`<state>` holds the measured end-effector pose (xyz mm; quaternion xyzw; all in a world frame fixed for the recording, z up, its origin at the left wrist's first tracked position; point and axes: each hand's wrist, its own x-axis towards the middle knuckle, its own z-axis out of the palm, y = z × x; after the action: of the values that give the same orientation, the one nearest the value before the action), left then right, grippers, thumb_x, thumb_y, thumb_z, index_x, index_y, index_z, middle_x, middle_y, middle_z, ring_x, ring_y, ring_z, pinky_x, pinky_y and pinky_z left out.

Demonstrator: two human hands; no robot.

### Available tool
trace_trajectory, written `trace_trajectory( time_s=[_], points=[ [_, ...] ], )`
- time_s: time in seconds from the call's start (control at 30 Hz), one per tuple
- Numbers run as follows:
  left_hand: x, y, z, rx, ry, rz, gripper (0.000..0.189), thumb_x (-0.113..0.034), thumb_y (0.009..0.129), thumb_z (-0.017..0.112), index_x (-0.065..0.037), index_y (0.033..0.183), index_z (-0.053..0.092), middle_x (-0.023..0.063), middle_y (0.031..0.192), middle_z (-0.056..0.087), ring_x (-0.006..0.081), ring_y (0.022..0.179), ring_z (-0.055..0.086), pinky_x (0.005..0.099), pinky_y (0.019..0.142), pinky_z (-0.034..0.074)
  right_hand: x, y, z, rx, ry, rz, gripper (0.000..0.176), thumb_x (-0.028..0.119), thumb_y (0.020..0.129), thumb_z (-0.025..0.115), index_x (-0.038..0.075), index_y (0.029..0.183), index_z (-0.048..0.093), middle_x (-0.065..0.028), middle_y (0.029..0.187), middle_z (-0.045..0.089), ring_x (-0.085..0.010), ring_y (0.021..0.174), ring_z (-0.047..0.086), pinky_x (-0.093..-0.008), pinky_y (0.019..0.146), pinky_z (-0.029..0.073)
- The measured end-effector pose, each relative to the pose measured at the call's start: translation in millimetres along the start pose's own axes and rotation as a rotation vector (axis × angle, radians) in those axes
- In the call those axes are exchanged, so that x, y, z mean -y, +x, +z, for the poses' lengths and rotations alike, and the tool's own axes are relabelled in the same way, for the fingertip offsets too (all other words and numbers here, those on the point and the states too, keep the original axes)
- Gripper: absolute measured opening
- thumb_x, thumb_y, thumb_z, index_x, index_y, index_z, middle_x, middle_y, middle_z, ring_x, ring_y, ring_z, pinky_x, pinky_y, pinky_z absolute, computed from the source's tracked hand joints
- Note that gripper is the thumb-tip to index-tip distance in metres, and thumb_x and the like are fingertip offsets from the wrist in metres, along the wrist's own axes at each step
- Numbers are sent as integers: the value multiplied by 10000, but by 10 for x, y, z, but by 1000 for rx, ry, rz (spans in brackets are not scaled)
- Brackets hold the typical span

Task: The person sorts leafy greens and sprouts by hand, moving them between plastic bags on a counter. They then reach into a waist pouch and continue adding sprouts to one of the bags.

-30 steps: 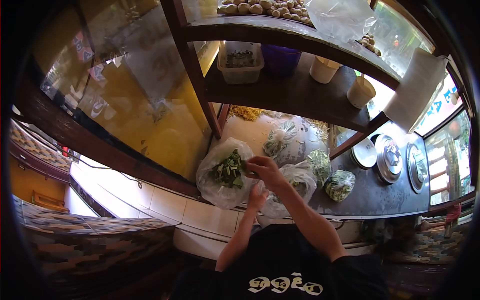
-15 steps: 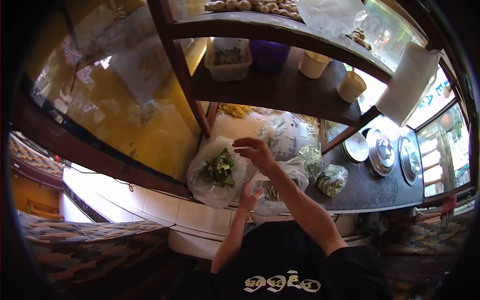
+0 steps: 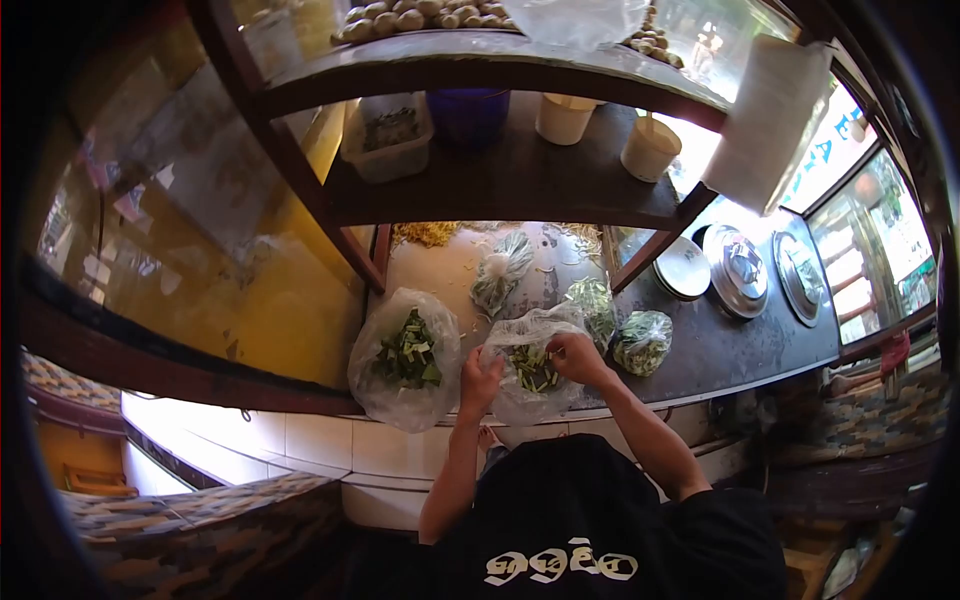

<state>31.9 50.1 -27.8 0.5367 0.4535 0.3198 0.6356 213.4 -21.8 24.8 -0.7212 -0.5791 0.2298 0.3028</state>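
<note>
A clear plastic bag point(image 3: 508, 405) with cut green vegetables point(image 3: 531, 368) inside lies open in front of me at the counter's near edge. My left hand point(image 3: 482, 382) is closed on the left side of this bag. At its right side, my right hand point(image 3: 582, 360) is closed with the fingertips down by the greens; what they pinch is hidden. Just left of my left hand stands another open plastic bag point(image 3: 362, 385), holding darker chopped leafy greens point(image 3: 408, 352).
Three bagged bundles of greens, one behind point(image 3: 502, 275) and two at the right point(image 3: 594, 310) point(image 3: 642, 345), lie on the counter point(image 3: 735, 360). Overhead is a wooden shelf point(image 3: 480, 200) with tubs. Metal lids point(image 3: 735, 270) and plates point(image 3: 683, 268) sit right; yellow shreds point(image 3: 425, 232) lie behind.
My right hand has come down from above, between the two open bags, to the right side of the nearer bag. My left hand stays at that bag's left side. The view has shifted.
</note>
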Motion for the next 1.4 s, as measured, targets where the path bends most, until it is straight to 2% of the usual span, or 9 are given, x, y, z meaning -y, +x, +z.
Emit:
trace_trajectory(
  time_s=[0.17, 0.37, 0.57, 0.67, 0.8, 1.0, 1.17, 1.3, 1.4],
  points=[
    [-258, 88, 22, 2, -71, -8, 234, -155, 788, 528, 7, 957, 517, 42, 734, 575, 110, 655, 526, 249, 602, 413, 205, 23, -71, -147, 178, 98, 168, 98, 652, 525, 16, 763, 621, -142, 627, 581, -226, 560, 579, -282, 542, 446],
    [-256, 185, 145, 66, -14, -29, 212, -174, 815, 498, 4, 924, 535, 36, 726, 558, 104, 631, 510, 244, 596, 406, -109, 252, 508, -71, -148, -64, 246, 70, 631, 503, 6, 855, 581, -229, 829, 567, -396, 784, 535, -436, 723, 429],
    [-370, 53, 200, 100, -1, 42, 210, -162, 841, 455, 6, 943, 529, 28, 762, 547, 99, 663, 496, 243, 623, 399, -126, 428, 654, 92, -275, 195, 232, 113, 646, 529, -18, 835, 566, -215, 857, 568, -368, 834, 538, -422, 735, 433],
    [-329, 50, 169, 32, -34, 3, 210, -158, 840, 453, 9, 943, 528, 31, 773, 547, 102, 667, 497, 243, 622, 399, -296, 389, 735, -87, -237, -32, 159, 108, 643, 535, 4, 751, 588, -170, 748, 591, -348, 749, 565, -399, 689, 452],
    [-242, 32, 83, 10, -52, -46, 203, -148, 837, 454, 12, 934, 531, 31, 761, 545, 102, 668, 494, 237, 616, 399, 84, 110, 212, 95, -169, 122, 105, 89, 628, 551, 18, 692, 596, -144, 719, 600, -329, 738, 568, -375, 681, 453],
    [-19, -15, 102, -67, -190, -100, 193, -138, 827, 459, 17, 912, 537, 29, 744, 542, 96, 653, 481, 232, 600, 398, 522, 30, -233, -98, 451, 27, 134, 47, 670, 604, 21, 801, 618, -36, 688, 609, -57, 522, 539, -205, 478, 421],
    [364, 69, 34, -123, -117, -95, 213, -165, 779, 528, 36, 849, 535, 59, 750, 553, 124, 659, 496, 259, 619, 403, 1401, 554, 2, 132, 858, -129, 160, 24, 715, 586, 4, 874, 591, -16, 733, 592, -51, 584, 532, -219, 525, 450],
    [264, -152, -28, -119, 157, 55, 369, -179, 673, 621, 81, 908, 505, 147, 852, 574, 188, 798, 537, 306, 705, 396, 1632, 691, 333, -107, 458, -194, 189, 121, 758, 574, 21, 918, 569, -60, 794, 582, -109, 642, 568, -239, 547, 462],
    [-55, -420, -39, -102, 233, 45, 431, -218, 681, 641, 58, 977, 493, 153, 920, 565, 187, 848, 536, 292, 731, 398, 1350, 567, 278, -14, 604, -124, 200, 124, 752, 583, 12, 917, 566, -77, 813, 578, -140, 675, 582, -248, 567, 466]
  ],
)
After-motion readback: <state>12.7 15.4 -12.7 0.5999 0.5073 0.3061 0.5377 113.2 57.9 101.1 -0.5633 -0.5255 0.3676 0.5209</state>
